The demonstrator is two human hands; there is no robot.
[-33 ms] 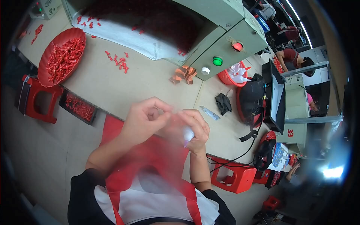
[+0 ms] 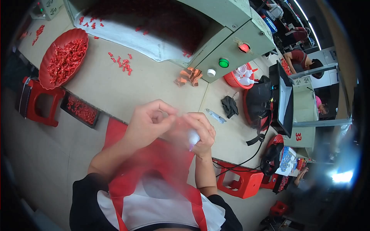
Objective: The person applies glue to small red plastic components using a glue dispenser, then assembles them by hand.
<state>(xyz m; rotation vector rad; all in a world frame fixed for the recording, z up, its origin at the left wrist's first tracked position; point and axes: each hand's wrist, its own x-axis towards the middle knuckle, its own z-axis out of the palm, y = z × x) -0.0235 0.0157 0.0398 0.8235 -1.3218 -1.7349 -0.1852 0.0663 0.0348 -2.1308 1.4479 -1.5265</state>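
Note:
Above the table's front edge, my left hand is closed, thumb and forefinger pinched together. A hazy blur covers the fingertips, so what they hold cannot be made out. Close beside it, my right hand is wrapped round a small white squeeze bottle, whose thin purple tip points down toward my lap. Between the two hands lies a reddish smear, too blurred to name. Small red figure-like plastic pieces lie loose on the table beyond my left hand.
A red scalloped bowl of red pieces stands at left, above a dark tray of more. The green-grey machine fills the back. At right are a red basket with squeeze bottles, a black cloth and a black bag.

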